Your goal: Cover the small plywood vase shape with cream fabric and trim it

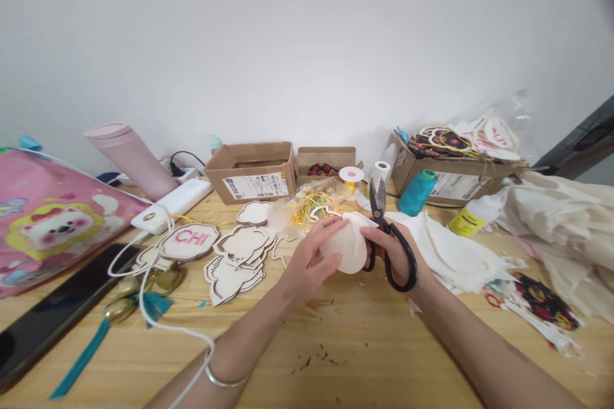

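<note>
A rounded white piece (346, 249), with pale cloth over its upper edge, is held up in front of me. My left hand (314, 252) grips it from the left, thumb across its lower side. On the other side, my right hand (396, 246) holds black-handled scissors (378, 201) with the blades pointing up. Fingers of that hand also touch the cloth at the piece's right edge. Whether the blades are fully closed I cannot make out. White fabric (446, 255) lies on the table just right of my right hand.
Flat wooden cut-outs (240, 262) and a board lettered CHI (188, 241) lie to the left. A white cable (187, 331) crosses my left forearm. Cardboard boxes (252, 172), a teal thread spool (418, 192) and a glue bottle (472, 216) stand behind; cloth (570, 230) is heaped right.
</note>
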Available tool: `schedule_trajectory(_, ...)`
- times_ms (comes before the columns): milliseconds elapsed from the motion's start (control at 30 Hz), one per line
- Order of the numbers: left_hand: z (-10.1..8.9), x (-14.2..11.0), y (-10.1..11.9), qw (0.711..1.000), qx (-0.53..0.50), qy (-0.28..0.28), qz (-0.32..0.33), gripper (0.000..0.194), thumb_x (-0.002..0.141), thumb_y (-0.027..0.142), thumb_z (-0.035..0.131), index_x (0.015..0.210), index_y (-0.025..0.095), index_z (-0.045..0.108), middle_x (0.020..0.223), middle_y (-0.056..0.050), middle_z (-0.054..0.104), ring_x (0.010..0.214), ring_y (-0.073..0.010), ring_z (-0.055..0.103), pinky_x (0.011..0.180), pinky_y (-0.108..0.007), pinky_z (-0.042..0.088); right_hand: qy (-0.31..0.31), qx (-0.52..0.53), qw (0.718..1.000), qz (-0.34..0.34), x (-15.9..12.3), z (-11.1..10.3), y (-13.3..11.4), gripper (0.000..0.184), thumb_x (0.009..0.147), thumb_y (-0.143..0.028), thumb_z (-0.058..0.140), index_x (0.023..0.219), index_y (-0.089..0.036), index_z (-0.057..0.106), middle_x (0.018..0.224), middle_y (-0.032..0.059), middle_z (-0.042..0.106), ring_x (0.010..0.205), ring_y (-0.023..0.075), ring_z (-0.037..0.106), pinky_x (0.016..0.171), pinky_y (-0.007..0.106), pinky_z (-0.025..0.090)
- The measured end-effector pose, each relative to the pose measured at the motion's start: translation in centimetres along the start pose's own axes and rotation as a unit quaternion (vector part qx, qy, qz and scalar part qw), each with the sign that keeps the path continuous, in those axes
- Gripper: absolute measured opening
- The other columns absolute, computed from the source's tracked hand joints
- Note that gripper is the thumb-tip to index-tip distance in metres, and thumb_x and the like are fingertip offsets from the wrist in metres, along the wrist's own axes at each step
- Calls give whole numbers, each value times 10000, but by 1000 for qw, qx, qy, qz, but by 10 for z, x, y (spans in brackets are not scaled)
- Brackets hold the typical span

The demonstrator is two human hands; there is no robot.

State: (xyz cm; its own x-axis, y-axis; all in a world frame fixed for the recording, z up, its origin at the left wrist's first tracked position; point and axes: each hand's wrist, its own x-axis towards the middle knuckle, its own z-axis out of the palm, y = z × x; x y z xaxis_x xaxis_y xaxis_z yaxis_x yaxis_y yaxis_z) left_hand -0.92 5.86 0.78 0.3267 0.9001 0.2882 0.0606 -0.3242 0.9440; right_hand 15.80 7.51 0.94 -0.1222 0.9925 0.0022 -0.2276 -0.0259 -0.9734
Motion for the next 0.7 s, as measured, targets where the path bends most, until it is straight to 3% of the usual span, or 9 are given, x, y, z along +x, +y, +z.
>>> schedule_trajectory(133,4,4,-1,985,-109,59,-117,669,678,221,621,1285,216,341,1125,-81,572,947,-229,551,813,-342,431,26,-66,997,-16,-2,5,-4,310,650,-353,648,853,-134,565,485,-53,482,414,82,434,380,195,363)
schedule_trajectory(233,6,6,1,975,-142,103,-137,631,634,212,666,1220,192,434,1123,-83,579,964,-228,548,805,-318,437,71,-92,991,-64,-3,7,-5,339,606,-349,685,853,-154,558,570,-40,519,463,78,443,418,195,378)
schedule_trajectory(400,6,7,1,967,-146,154,-138,543,588,197,705,1105,203,538,1069,-50,609,915,-194,570,764,-270,451,54,-135,983,-108,-4,9,-3,347,549,-275,727,842,-174,571,652,-21,556,527,88,469,497,215,413)
schedule_trajectory(533,5,6,-1,956,-192,150,-163,427,572,198,719,980,174,597,951,-31,647,808,-156,584,712,-245,462,52,-111,990,-75,-5,8,-4,298,628,-298,666,868,-162,553,623,-26,544,488,79,447,463,212,388)
schedule_trajectory(700,2,6,4,935,-265,137,-192,394,560,162,724,935,160,602,830,-14,659,681,-117,584,615,-205,461,57,-121,989,-62,-1,4,-7,310,627,-311,665,869,-153,554,608,-29,527,471,69,418,436,198,354)
